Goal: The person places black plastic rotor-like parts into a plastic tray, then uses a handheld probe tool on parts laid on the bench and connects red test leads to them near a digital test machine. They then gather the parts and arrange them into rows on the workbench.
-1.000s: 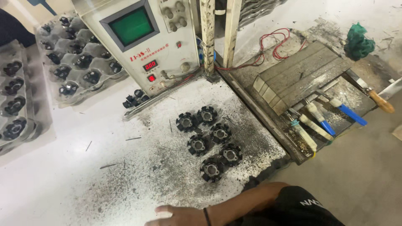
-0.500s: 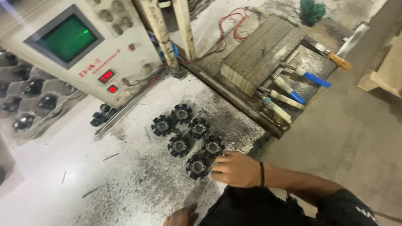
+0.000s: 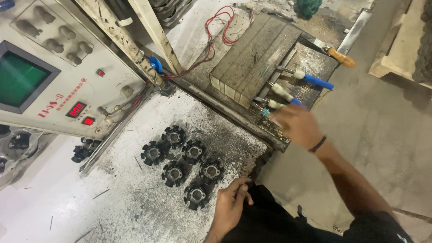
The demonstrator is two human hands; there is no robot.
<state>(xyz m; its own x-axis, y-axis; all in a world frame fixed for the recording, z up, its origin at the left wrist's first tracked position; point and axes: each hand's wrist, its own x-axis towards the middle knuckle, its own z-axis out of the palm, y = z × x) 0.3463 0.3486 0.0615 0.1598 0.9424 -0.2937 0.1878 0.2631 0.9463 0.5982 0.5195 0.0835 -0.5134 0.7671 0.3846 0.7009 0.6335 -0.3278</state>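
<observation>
While right hand hovers, fingertips touching white-handled tool, blurred.

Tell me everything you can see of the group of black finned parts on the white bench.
The black finned parts are six round pieces with radial fins around a pale metallic hub, looking like dark cast metal or plastic. They lie flat, hubs up, in a tight cluster, several touching neighbours, on the white bench amid black grit and dust. Neither hand touches them: the left hand rests just right of the nearest one, while the right hand is over the tool tray.
</observation>
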